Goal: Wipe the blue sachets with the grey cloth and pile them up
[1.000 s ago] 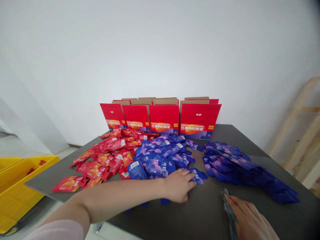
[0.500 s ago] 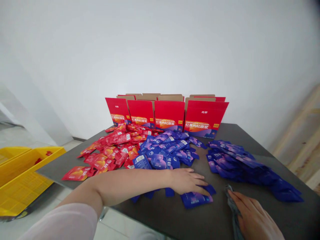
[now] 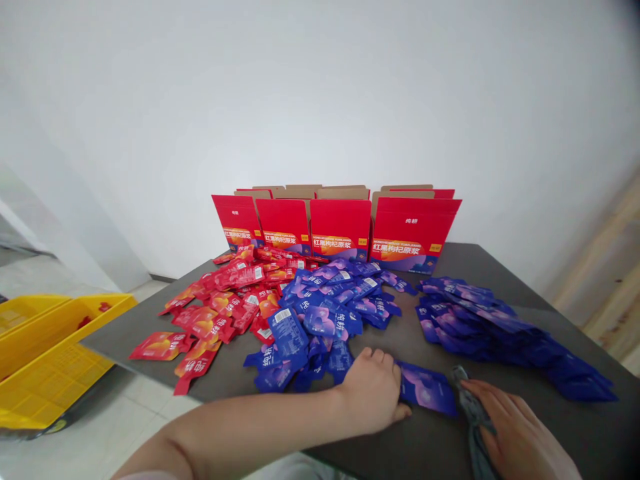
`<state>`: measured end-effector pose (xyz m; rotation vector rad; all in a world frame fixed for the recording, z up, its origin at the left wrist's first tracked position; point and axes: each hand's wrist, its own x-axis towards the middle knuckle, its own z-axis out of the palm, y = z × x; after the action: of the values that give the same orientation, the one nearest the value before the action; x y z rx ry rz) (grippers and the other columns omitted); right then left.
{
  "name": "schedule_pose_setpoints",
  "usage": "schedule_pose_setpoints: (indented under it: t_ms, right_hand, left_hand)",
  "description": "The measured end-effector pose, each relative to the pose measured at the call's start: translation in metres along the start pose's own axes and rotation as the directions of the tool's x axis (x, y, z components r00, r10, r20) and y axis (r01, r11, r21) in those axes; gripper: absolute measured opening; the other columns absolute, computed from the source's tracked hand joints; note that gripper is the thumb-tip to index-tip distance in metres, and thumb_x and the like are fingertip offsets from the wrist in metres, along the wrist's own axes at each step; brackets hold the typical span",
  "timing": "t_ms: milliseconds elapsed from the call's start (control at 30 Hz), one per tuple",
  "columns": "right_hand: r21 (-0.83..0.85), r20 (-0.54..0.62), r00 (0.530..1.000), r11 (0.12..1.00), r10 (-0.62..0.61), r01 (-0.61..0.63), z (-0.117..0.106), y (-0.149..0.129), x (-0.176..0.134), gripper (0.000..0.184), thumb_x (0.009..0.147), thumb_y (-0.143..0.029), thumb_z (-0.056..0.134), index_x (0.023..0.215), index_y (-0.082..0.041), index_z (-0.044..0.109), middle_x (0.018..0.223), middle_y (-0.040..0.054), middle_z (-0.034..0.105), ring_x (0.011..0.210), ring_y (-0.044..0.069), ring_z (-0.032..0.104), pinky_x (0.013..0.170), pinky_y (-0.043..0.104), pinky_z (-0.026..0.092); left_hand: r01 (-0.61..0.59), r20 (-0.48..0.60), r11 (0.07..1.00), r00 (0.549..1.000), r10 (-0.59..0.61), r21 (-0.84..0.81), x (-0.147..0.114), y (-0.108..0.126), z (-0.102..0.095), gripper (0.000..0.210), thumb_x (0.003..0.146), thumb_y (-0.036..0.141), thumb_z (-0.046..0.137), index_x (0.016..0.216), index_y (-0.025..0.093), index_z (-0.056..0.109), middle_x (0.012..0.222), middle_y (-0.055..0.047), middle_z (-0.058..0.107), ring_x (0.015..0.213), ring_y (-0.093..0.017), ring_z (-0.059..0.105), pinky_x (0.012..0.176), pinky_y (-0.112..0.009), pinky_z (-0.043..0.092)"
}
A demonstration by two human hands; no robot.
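Note:
My left hand (image 3: 374,390) is closed with curled fingers over the left end of a blue pouch (image 3: 429,389) lying on the table. The pouch's purple-printed face shows, while the gripped end is hidden under the hand. My right hand (image 3: 517,427) holds a crumpled grey-blue cloth (image 3: 470,413) beside the pouch's right end. Left of centre, a loose heap of blue pouches (image 3: 325,320) lies just beyond my left hand. To the right is an overlapping row of similar blue pouches (image 3: 480,327).
Red pouches (image 3: 215,313) lie heaped on the left of the dark table (image 3: 500,267). Open red cartons (image 3: 340,223) stand along the back near the white wall. A yellow crate (image 3: 65,353) with a few red pieces stands left of the table, below its top.
My left hand has gone from lying spread over the blue pouch to being closed on its left end. The pouch now lies nearer the cloth. My right hand has barely moved.

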<state>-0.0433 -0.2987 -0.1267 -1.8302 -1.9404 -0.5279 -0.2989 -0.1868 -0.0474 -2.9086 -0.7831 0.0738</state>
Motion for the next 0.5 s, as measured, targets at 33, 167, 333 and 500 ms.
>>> schedule_pose_setpoints:
  t_ms: [33, 167, 333, 500]
  right_hand:
    - [0.017, 0.005, 0.999, 0.999, 0.034, -0.034, -0.004, 0.001, 0.003, 0.043, 0.084, -0.019, 0.045, 0.125, -0.022, 0.059, 0.115, 0.0061, 0.073, 0.103, 0.023, 0.069, 0.087, 0.038, 0.056]
    - [0.018, -0.058, 0.996, 0.998, 0.064, -0.063, -0.022, -0.013, 0.023, 0.04, 0.085, -0.021, 0.046, 0.123, -0.02, 0.058, 0.12, 0.0093, 0.07, 0.11, 0.026, 0.065, 0.094, 0.041, 0.053]
    - [-0.018, -0.06, 0.97, 0.972, -0.237, 0.236, -0.021, -0.074, 0.04, 0.059, 0.074, -0.014, 0.053, 0.133, -0.021, 0.058, 0.131, 0.0052, 0.067, 0.118, 0.025, 0.058, 0.099, 0.039, 0.048]
    - [-0.113, -0.033, 0.915, 0.911, -0.403, 0.397, -0.004, -0.086, 0.033, 0.053, 0.081, -0.021, 0.056, 0.133, -0.021, 0.061, 0.133, 0.0026, 0.068, 0.114, 0.025, 0.058, 0.093, 0.042, 0.049]
  left_hand:
    - [0.029, 0.004, 0.999, 1.0, -0.029, -0.031, -0.007, 0.005, -0.001, 0.056, 0.094, 0.06, 0.056, 0.11, 0.007, 0.064, 0.107, -0.015, 0.066, 0.1, -0.03, 0.062, 0.09, -0.043, 0.048]
    - [0.039, -0.064, 0.985, 0.997, -0.051, -0.171, -0.034, 0.019, 0.002, 0.051, 0.096, 0.048, 0.057, 0.131, 0.01, 0.055, 0.127, -0.013, 0.061, 0.109, -0.028, 0.06, 0.094, -0.042, 0.049]
    - [-0.044, -0.164, 0.979, 0.986, 0.011, -0.2, -0.049, 0.026, 0.028, 0.045, 0.098, 0.045, 0.054, 0.125, 0.01, 0.056, 0.132, -0.014, 0.06, 0.122, -0.028, 0.054, 0.108, -0.043, 0.042]
    - [-0.105, -0.181, 0.973, 0.981, 0.067, -0.208, -0.05, 0.021, 0.04, 0.038, 0.101, 0.04, 0.049, 0.122, 0.01, 0.058, 0.124, -0.012, 0.064, 0.119, -0.025, 0.058, 0.11, -0.04, 0.041]
